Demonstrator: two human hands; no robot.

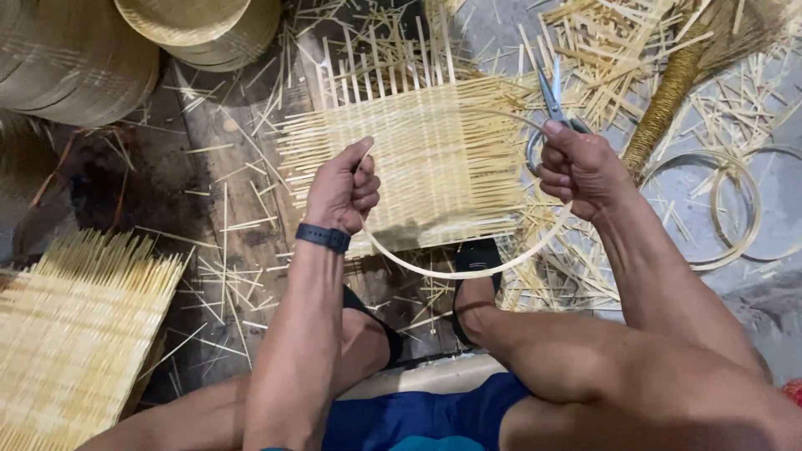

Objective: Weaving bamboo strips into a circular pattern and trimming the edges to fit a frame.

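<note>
Fingers: both hands closed; left hand (344,190) grips one hoop (468,269), right hand (579,169) grips the same hoop's other side plus one pair of scissors (551,98).
Hoop: one thin bamboo ring, held between the two hands over the mat, its lower arc passing just above a foot.
Scissors: blades pointing up and away from the right fist.
Mat: one woven mat (434,159) on the floor under the hands, loose strip ends sticking out all round.
Second mat: one more (67,334) at lower left.
Spare hoops: two (735,209) on the floor at right.
Stacks: two piles of round woven pieces (200,29) at top left.
Watch: one dark band (322,237) on the left wrist.
Splints: too many scattered to count.
</note>
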